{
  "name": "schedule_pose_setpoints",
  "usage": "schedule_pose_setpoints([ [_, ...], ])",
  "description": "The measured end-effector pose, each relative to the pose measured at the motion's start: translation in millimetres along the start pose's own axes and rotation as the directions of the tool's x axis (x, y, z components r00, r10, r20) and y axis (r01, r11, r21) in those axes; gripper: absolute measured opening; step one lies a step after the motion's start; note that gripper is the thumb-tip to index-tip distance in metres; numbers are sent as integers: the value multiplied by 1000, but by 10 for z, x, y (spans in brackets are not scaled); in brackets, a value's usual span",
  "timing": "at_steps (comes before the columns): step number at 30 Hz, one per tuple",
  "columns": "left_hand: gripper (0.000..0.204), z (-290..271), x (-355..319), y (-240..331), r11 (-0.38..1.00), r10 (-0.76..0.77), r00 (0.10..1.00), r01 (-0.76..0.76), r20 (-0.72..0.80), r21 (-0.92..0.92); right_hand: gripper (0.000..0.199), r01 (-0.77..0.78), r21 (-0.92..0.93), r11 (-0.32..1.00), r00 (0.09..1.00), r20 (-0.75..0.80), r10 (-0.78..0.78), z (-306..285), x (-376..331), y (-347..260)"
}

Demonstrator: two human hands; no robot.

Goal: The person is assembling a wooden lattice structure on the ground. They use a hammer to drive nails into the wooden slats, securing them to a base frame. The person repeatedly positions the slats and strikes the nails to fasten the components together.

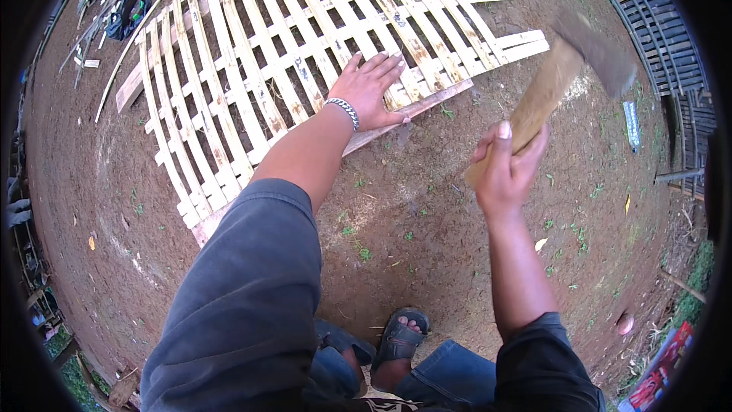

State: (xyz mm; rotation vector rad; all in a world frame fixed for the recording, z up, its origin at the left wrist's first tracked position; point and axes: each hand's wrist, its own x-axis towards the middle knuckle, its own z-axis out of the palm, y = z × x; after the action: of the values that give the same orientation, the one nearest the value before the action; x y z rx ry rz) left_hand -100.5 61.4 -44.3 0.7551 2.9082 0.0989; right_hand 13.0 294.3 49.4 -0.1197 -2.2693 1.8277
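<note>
A slatted panel of pale bamboo strips (229,69) lies on the ground ahead of me, its strips crossing in a lattice over wooden beams. My left hand (368,91) rests on the panel's near edge, fingers spread, the thumb by the end beam (436,101). A silver chain bracelet (345,111) circles that wrist. On the right, my right hand (512,164) is wrapped round the wooden handle of an axe (545,91). The axe is raised off the ground, its dark head (602,53) blurred at the upper right, apart from the panel.
Bare brown soil (427,244) with small weeds surrounds the panel. A dark bag (128,15) and loose bamboo strips lie at the far left. Dark slatted fencing (648,15) stands at the right, with a shiny wrapper (631,126) near it. My sandalled feet (402,339) stand below.
</note>
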Motion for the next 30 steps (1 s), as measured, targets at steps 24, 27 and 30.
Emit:
schedule_pose_setpoints([
  [24, 105, -40, 27, 6, 1000, 4, 1000, -4, 7, 3, 37, -84, -376, 923, 996, -28, 79, 289, -312, 205],
  [27, 105, -53, 21, 10, 1000, -10, 1000, 10, 30, -5, 42, -150, -769, 622, 884, 178, 433, 131, -343, 340],
  [30, 105, -50, 0, -8, 1000, -13, 999, 12, 37, 13, 45, -153, -637, 755, 947, 124, 296, 173, -326, 181],
])
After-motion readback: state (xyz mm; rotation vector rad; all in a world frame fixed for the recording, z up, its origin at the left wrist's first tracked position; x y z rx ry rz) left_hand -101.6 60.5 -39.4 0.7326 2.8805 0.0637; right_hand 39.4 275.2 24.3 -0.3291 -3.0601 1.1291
